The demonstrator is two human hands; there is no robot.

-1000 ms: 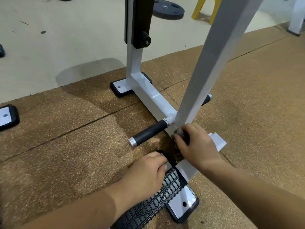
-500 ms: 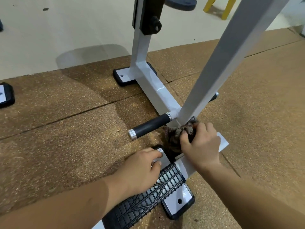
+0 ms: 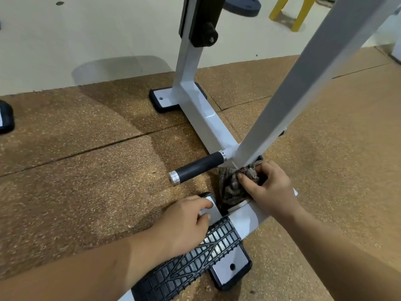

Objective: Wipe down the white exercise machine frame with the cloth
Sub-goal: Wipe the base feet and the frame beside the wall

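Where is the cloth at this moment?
In the head view, the cloth is bunched right of centre, gripped by the right hand at the foot of the slanted white post, just right of the black peg.

- Light: bright, even, indoor.
- Shadows: soft oval on pale floor (image 3: 121, 68); darker patch on mat (image 3: 171, 135).
- Glare: sm. sheen, white frame (image 3: 208, 120) low bar.
- Optics: wide-angle bend @ edges; focus sl. soft.
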